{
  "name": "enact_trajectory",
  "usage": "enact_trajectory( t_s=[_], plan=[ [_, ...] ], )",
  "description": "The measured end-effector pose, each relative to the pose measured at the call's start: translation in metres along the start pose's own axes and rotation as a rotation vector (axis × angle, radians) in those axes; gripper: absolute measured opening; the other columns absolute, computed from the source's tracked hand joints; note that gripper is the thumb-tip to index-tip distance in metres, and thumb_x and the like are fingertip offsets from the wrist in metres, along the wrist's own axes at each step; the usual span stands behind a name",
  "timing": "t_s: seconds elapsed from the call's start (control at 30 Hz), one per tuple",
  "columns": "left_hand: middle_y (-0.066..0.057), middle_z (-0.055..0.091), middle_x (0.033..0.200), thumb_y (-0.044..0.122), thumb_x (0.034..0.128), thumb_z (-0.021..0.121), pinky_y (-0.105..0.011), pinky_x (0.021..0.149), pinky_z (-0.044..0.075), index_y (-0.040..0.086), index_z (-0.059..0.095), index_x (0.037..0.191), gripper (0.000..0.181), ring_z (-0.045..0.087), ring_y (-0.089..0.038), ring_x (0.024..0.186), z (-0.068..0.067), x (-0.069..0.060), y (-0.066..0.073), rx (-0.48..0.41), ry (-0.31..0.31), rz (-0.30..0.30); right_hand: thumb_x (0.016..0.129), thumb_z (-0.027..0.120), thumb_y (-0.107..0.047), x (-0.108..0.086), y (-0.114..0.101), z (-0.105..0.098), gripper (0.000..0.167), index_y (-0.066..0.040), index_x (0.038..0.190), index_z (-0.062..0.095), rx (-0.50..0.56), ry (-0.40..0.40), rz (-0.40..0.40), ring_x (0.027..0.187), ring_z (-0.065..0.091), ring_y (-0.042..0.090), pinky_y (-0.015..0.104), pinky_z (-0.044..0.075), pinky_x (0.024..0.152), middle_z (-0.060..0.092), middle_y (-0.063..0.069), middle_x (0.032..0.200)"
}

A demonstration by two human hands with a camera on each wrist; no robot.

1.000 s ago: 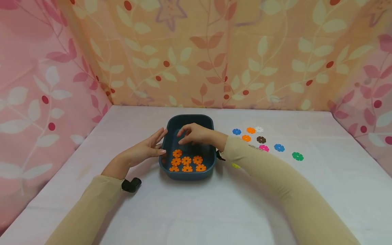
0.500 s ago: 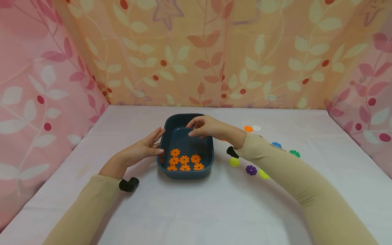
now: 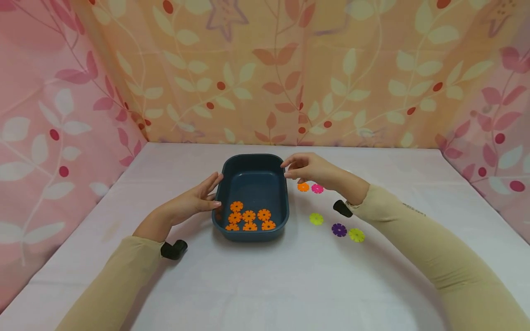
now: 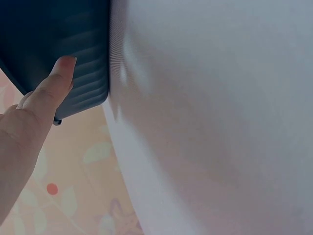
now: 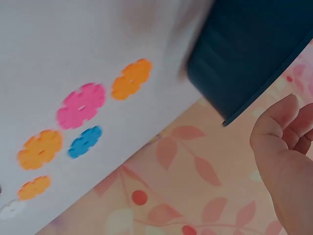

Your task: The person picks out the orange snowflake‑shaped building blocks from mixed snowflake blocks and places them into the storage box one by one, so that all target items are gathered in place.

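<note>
A dark blue rectangular tub (image 3: 250, 236) stands on the white cloth with several orange flower-shaped discs (image 3: 249, 215) lying at its near end. My left hand (image 3: 186, 203) touches the tub's left side with extended fingers; in the left wrist view a fingertip meets the tub wall (image 4: 88, 73). Over the tub's right rim hovers my right hand (image 3: 316, 171), its fingers loosely bent and nothing seen between them. Below that hand, an orange disc (image 3: 303, 187) and a pink disc (image 3: 317, 189) lie on the cloth. A blue disc (image 5: 85, 142) shows in the right wrist view.
Two yellow-green discs (image 3: 316, 219) and a purple disc (image 3: 339, 230) lie right of the tub. The right forearm hides other discs from the head view. Patterned curtains (image 3: 248, 69) enclose the table's back and sides.
My right hand has moved from inside the tub rightward to above its right rim. More discs near the front right have come into view. The left hand stays at the tub's side.
</note>
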State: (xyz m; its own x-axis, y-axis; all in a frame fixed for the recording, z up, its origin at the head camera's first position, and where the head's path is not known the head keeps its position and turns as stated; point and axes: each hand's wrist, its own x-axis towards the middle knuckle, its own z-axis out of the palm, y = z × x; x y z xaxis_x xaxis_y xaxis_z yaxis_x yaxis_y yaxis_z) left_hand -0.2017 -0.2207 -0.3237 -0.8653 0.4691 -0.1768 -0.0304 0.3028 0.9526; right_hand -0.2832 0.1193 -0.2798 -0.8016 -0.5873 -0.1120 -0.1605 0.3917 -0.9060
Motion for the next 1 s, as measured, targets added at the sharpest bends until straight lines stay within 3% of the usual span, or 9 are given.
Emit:
enact_trajectory(
  t_s=[0.2, 0.43, 0.67, 0.8, 0.87, 1.0],
  plan=[
    [-0.004, -0.011, 0.162, 0.003, 0.0987, 0.053, -0.057, 0.112, 0.015, 0.016, -0.017, 0.154, 0.090, 0.000, -0.042, 0.145, 0.000, 0.000, 0.000, 0.004, -0.002, 0.003, 0.094, 0.064, -0.014, -0.009, 0.013, -0.014, 0.034, -0.001, 0.125, 0.058, 0.015, 0.041, 0.020, 0.098, 0.056, 0.032, 0.044, 0.050, 0.089, 0.058, 0.014, 0.109],
    [-0.004, -0.011, 0.162, 0.002, 0.0989, 0.052, -0.057, 0.112, 0.016, 0.017, -0.018, 0.154, 0.090, 0.000, -0.042, 0.145, -0.001, 0.000, -0.001, 0.003, -0.001, -0.002, 0.094, 0.065, -0.016, -0.019, 0.024, -0.026, 0.035, -0.001, 0.125, 0.059, 0.005, 0.064, 0.019, 0.089, 0.057, 0.028, 0.039, 0.051, 0.084, 0.058, 0.015, 0.110],
    [-0.004, -0.012, 0.162, 0.001, 0.0989, 0.051, -0.058, 0.112, 0.015, 0.016, -0.018, 0.154, 0.090, -0.002, -0.043, 0.145, -0.001, 0.000, -0.001, -0.006, -0.007, 0.006, 0.094, 0.065, -0.020, -0.028, 0.033, -0.036, 0.038, 0.000, 0.126, 0.058, -0.027, 0.096, 0.029, 0.105, 0.055, 0.036, 0.044, 0.048, 0.092, 0.058, 0.019, 0.120],
    [-0.004, -0.012, 0.162, 0.001, 0.0989, 0.052, -0.058, 0.112, 0.016, 0.017, -0.017, 0.154, 0.090, -0.001, -0.042, 0.145, 0.000, 0.000, -0.001, -0.007, -0.005, 0.005, 0.094, 0.065, -0.024, -0.035, 0.035, -0.042, 0.041, -0.004, 0.129, 0.057, -0.054, 0.117, 0.068, 0.111, 0.052, 0.039, 0.030, 0.049, 0.073, 0.056, 0.018, 0.125],
    [-0.004, -0.012, 0.162, 0.001, 0.0989, 0.051, -0.058, 0.112, 0.016, 0.017, -0.017, 0.154, 0.089, -0.001, -0.042, 0.145, 0.000, 0.000, -0.001, -0.007, -0.005, 0.005, 0.095, 0.064, -0.025, -0.039, 0.037, -0.045, 0.043, -0.005, 0.131, 0.056, -0.064, 0.123, 0.078, 0.113, 0.050, 0.041, 0.030, 0.047, 0.072, 0.054, 0.018, 0.129],
    [-0.004, -0.011, 0.162, 0.001, 0.0990, 0.051, -0.058, 0.112, 0.015, 0.017, -0.017, 0.154, 0.089, -0.001, -0.042, 0.145, 0.000, 0.000, -0.002, -0.004, -0.007, 0.008, 0.096, 0.062, -0.023, -0.045, 0.042, -0.052, 0.043, -0.002, 0.133, 0.054, -0.069, 0.132, 0.062, 0.116, 0.049, 0.042, 0.043, 0.048, 0.089, 0.052, 0.022, 0.132]
  ],
)
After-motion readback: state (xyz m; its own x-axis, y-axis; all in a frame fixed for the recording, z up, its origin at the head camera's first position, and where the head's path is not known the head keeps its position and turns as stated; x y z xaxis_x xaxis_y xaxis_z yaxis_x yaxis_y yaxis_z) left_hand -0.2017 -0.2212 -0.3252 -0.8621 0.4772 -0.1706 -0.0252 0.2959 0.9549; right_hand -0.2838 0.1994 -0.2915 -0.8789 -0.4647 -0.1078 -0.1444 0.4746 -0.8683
